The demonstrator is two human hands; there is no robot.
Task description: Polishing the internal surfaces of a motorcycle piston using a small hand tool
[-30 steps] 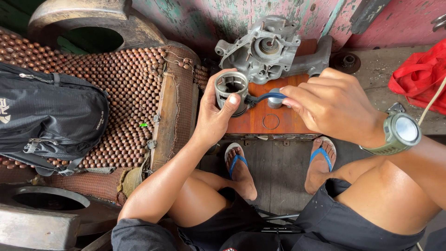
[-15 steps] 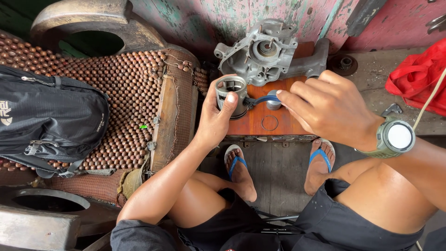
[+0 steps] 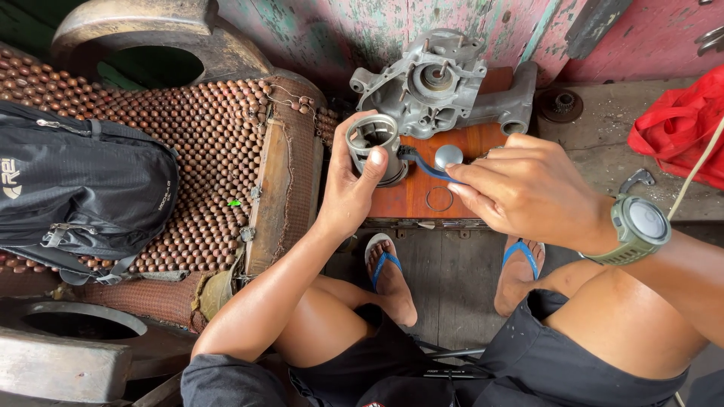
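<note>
Grey metal piston (image 3: 375, 145), hollow, open end up, upright on wood block, blue-handled pliers (image 3: 422, 163) at its side

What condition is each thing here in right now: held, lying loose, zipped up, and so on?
Metal cylinder: upright, gripped by the left hand.
Blue-handled tool: held in the right hand, tip at the cylinder.
Engine casing: resting on the wooden block.
Black backpack: lying flat, zipped.
Metal ring: lying loose.

Even, soft daylight, w/ no hard shadows. Sharp focus thru most of frame, slight wide-angle stretch at edges. Mild sheen on watch face (image 3: 648, 221), dim in upper-left corner.
</note>
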